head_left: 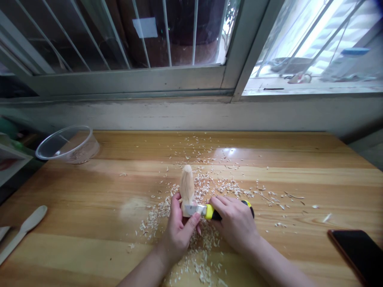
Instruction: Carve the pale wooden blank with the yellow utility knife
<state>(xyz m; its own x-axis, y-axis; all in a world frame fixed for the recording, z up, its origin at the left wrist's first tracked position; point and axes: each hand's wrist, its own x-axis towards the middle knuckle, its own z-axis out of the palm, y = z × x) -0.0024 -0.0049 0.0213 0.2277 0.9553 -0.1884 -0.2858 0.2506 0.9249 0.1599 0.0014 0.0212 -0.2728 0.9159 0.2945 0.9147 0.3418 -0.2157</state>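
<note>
A pale carved piece of wood [187,185] stands upright in my left hand [178,233], whose fingers wrap round its lower end. My right hand [235,219] is closed round the yellow and black handle of a knife [209,212]. The flat metal blade lies across the lower part of the wood, and my left thumb touches it near the handle. Wood shavings [203,263] are scattered on the table beneath and around both hands.
The wooden table [89,199] bears a clear plastic bowl [85,149] at the back left, a wooden spoon [22,231] at the left edge and a dark phone [359,253] at the right. A barred window [134,83] rises behind the table.
</note>
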